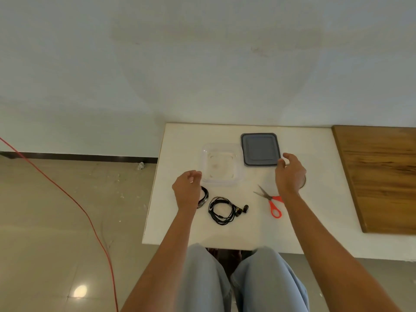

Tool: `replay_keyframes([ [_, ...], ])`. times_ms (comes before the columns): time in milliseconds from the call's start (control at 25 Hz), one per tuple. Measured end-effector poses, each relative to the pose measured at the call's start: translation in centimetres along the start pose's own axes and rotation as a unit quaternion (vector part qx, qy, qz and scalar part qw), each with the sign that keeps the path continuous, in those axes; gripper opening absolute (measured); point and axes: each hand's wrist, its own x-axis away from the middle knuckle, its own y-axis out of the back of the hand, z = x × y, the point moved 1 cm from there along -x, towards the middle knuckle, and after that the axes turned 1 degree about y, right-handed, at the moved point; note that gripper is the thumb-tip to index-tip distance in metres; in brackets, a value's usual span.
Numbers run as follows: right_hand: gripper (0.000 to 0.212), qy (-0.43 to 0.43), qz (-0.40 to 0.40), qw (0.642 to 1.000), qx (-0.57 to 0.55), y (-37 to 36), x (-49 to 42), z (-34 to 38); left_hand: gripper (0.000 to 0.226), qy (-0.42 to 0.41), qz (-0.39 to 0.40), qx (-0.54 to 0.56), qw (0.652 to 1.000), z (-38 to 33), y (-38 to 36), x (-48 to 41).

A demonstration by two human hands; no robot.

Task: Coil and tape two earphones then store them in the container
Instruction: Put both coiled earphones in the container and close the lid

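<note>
Looking down from the head view onto a white counter (225, 233) set against a pale wall. Showing, at the far middle, a clear container (203, 163), upright and open-topped, with a grey lid (260, 149) flat just to its right. Showing, nearer the person, one coiled black earphone (221, 210) flat on the counter, buds at the coil's right side, between the two forearms and touched by neither.

Catching only part of a second black earphone (204, 198), peeping out from beneath the left hand (186, 188), just left of the first coil. Finding that left hand by the container's near left corner, fingers loosely curled, gripping nothing that can be made out; not possible to tell whether touching the cable below.

Finding the right hand (290, 174) at the lid's near right corner, fingers relaxed and gently curved, thumb tip over the lid's edge, holding nothing; contact with the lid impossible to judge. Glimpsing a dark round rim (303, 181) under that hand's outer side, too hidden to name.

Noting red-handled scissors (271, 200) flat beside the right wrist, blades slightly apart. Taking in a wooden board (382, 176) along the counter's right, a red cable (67, 194) across the tiled floor at left, and pale blue trousers (202, 278) at the counter's near edge.
</note>
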Motion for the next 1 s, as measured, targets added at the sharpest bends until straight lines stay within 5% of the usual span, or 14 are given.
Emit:
replay_keyframes([
  [80,0.018,0.129,0.032,0.991,-0.009,-0.3,3.3,0.5,0.019,-0.014,-0.029,-0.032,0.999,0.1,0.9,0.9],
  [120,0.015,0.179,0.109,0.978,0.015,-0.9,5.3,0.7,0.017,-0.013,-0.035,-0.037,0.999,0.2,1.2,1.5],
  [240,0.024,0.262,0.321,0.880,0.232,-4.0,10.5,0.7,0.015,-0.007,-0.019,-0.031,0.999,0.7,1.1,3.5],
  [360,0.019,0.284,0.300,0.855,0.312,-5.6,12.0,0.0,0.013,-0.003,-0.004,-0.033,0.999,1.3,0.9,4.8],
  [520,0.022,0.249,0.303,0.870,0.299,-6.0,11.3,-0.1,0.010,-0.002,-0.004,-0.026,1.000,1.8,1.1,5.4],
  [800,0.013,0.168,0.181,0.969,-0.004,0.4,8.9,5.1,0.009,-0.022,-0.017,-0.030,0.999,1.9,1.0,4.8],
  [1000,0.015,0.102,0.163,0.980,0.042,-3.8,3.7,9.4,0.012,-0.039,0.021,-0.043,0.998,2.3,0.3,5.3],
])
